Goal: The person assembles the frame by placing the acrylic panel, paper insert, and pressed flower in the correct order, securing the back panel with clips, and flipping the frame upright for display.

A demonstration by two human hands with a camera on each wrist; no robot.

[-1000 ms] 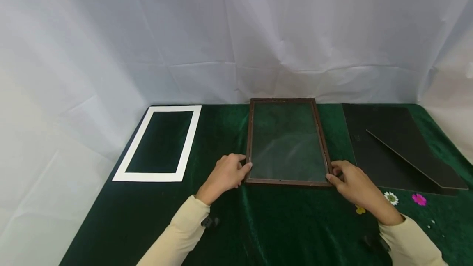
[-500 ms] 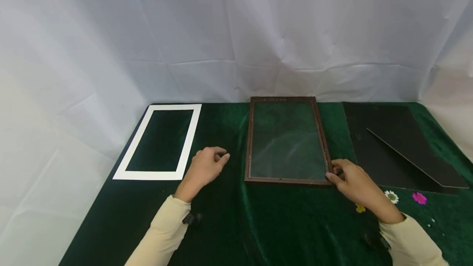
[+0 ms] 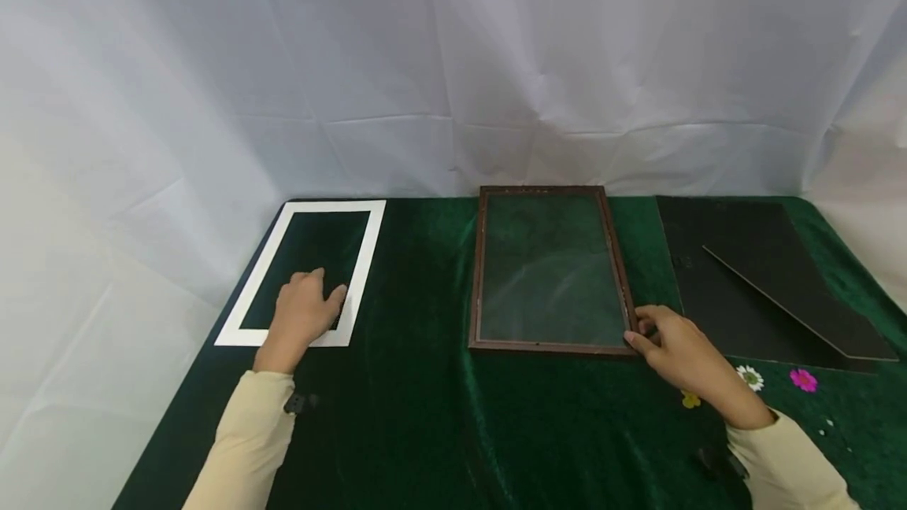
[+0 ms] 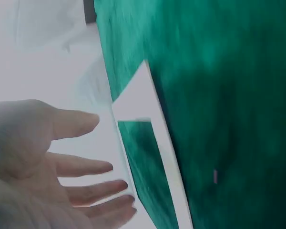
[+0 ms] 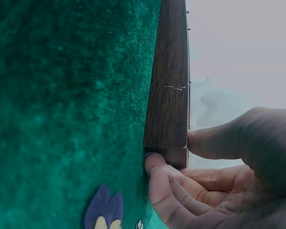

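Observation:
A brown wooden picture frame (image 3: 476, 274) with a glass pane lies flat in the middle of the green velvet table. My right hand (image 3: 646, 337) grips its near right corner. In the right wrist view the thumb (image 5: 214, 143) presses one side of the frame corner (image 5: 169, 95) and a fingertip curls against the end. A white mat board (image 3: 364, 258) lies flat at the left. My left hand (image 3: 312, 299) is over its near edge with fingers straight. The left wrist view shows the left hand (image 4: 93, 164) spread and holding nothing beside the mat board (image 4: 155, 129).
A black backing board (image 3: 737, 274) with a fold-out stand (image 3: 794, 297) lies at the right. Small pressed flowers, white (image 3: 749, 378), pink (image 3: 804, 381) and yellow (image 3: 690, 400), lie near my right wrist. White cloth hangs behind and left of the green velvet table (image 3: 439, 415).
My left hand let go of the frame's near left corner and moved left to the white mat board. The right hand and the frame stayed where they were.

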